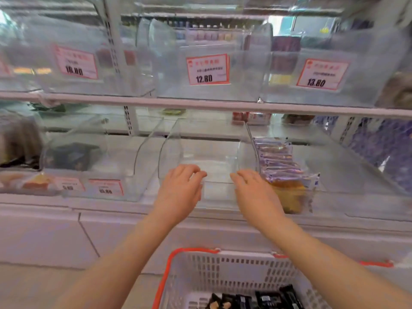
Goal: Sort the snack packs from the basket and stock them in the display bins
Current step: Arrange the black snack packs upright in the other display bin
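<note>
Shop shelving fills my view: two tiers of clear acrylic display bins on white shelves, with a white base cabinet below and the floor under that.

Both my arms reach forward and slightly up, bare forearms converging on the empty middle bin (200,166) of the lower tier. My left hand (181,186) lies palm down at the bin's front left corner, fingers loosely bent and spread, tips at the front lip; it holds nothing. My right hand (253,188) mirrors it at the front right corner, fingers relaxed and extended toward the lip, also holding nothing. I cannot tell whether either hand actually presses on the acrylic.

Just right of my right hand, the neighbouring bin (334,170) holds a row of purple-and-white snack packs (283,161) standing on edge, with a yellowish cake visible through the frontmost wrapper. The print on them is too blurred to read.

Below my arms sits the white basket (234,270) with a red-orange rim, and dark black snack packs (256,299) lie in its bottom.

Red-bordered price tags on the upper bins read 10.80 (75,62), 12.80 (207,69) and 13.80 (322,73); the smaller characters are illegible. Two lower tags (106,187) at left are blurred.
</note>
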Tool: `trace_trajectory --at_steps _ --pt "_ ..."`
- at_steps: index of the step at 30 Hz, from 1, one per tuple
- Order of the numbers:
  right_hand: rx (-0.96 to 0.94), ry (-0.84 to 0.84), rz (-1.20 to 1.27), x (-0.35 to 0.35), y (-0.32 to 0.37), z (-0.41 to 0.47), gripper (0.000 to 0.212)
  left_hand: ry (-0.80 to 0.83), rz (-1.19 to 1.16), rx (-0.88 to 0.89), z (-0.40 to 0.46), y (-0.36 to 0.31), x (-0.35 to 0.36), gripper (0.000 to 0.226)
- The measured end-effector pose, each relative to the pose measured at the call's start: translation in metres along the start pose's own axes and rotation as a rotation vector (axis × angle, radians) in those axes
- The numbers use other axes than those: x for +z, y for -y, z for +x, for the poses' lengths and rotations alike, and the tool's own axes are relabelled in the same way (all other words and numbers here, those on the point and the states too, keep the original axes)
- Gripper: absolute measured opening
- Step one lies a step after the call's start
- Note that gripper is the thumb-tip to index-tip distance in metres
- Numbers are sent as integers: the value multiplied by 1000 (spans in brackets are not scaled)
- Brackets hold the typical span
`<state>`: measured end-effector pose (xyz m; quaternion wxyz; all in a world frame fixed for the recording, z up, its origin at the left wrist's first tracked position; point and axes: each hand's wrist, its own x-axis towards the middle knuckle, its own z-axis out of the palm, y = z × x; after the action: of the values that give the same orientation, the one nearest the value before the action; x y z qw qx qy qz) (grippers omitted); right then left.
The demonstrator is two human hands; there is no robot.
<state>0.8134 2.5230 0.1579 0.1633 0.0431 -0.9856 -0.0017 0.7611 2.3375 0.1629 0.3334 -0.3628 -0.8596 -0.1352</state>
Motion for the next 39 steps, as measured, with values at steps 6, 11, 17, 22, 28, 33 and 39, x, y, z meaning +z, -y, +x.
trace_trajectory --at_steps 6,11,17,22,28,33,39 --pt "-90 173 -226 10 2 25 36 232 185 -9 5 21 31 39" --pt "8 197 -140 -8 1 47 34 207 205 20 18 29 30 36" --pt "-40 41 -51 -28 -6 19 40 90 104 -21 11 16 0 36" --pt "-67 6 -15 -28 -2 -25 24 72 31 30 -22 -7 -14 32" --pt "-82 -38 117 -29 7 -53 12 49 13 38 -44 -14 -28 29" --pt "-61 -68 131 -16 11 -65 19 105 -22 11 -53 -23 -31 33" --pt "-141 -361 251 -13 9 -86 21 -50 -5 181 -65 -56 -29 25"
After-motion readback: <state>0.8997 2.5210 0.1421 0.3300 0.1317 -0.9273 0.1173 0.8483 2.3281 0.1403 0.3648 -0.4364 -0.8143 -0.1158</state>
